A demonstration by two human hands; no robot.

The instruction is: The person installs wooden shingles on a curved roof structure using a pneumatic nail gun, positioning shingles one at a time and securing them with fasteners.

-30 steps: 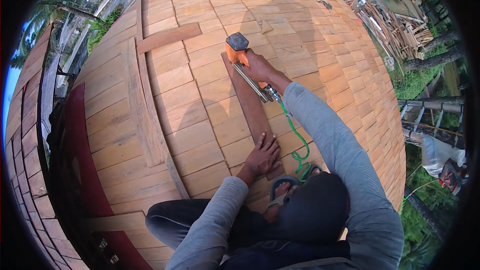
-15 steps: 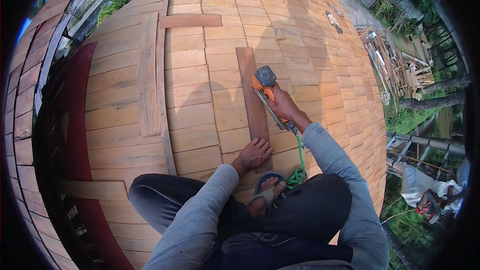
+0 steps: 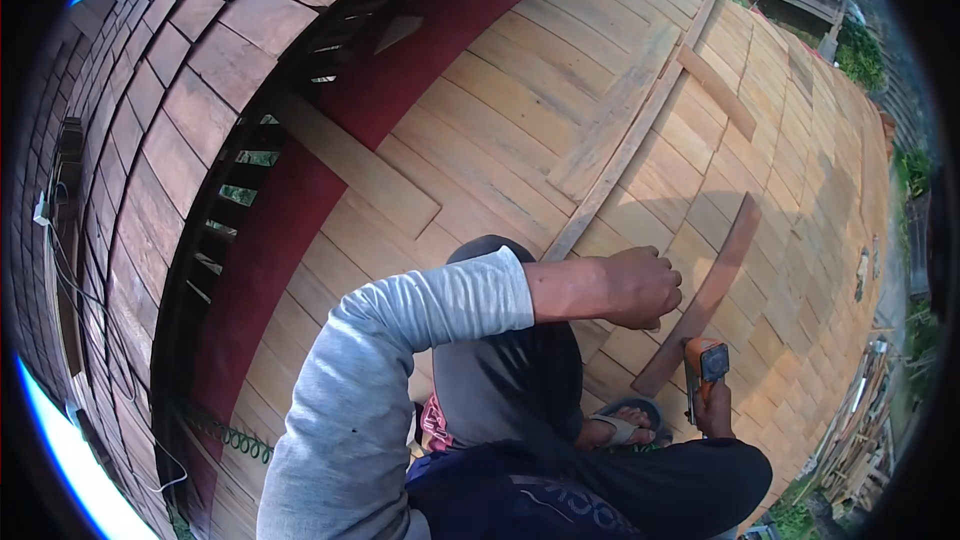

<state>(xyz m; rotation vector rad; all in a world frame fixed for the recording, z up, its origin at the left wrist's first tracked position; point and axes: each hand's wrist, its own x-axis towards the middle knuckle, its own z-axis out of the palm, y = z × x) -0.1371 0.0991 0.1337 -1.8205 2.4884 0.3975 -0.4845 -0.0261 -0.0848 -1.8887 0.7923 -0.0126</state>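
Note:
My left hand [image 3: 643, 288] is raised in front of my knee with its fingers curled inward; whatever they may hold is hidden. Just past its knuckles, a dark brown wooden strip [image 3: 712, 290] lies slantwise across the pale wooden shingles [image 3: 600, 175]. My right hand [image 3: 716, 413] is wrapped round the grip of an orange and black nail gun [image 3: 711, 357], low beside my right knee. The tool's head is close to the strip's near end; I cannot tell whether they touch. My sandalled foot [image 3: 622, 427] rests near that end.
A long narrow batten [image 3: 640, 130] runs up the roof, with a short board [image 3: 716, 93] across it. At left, a loose plank [image 3: 365, 175] crosses a red strip [image 3: 300, 230] beside a dark gap. Beyond rises an older shingled roof [image 3: 190, 70]. A green coiled hose [image 3: 235, 438] lies lower left; scrap timber [image 3: 850, 430] lies right.
The view has swung toward the left, so the roof appears turned. My left hand has lifted off the dark strip and curled. The right hand still holds the nail gun, now nearer my knee.

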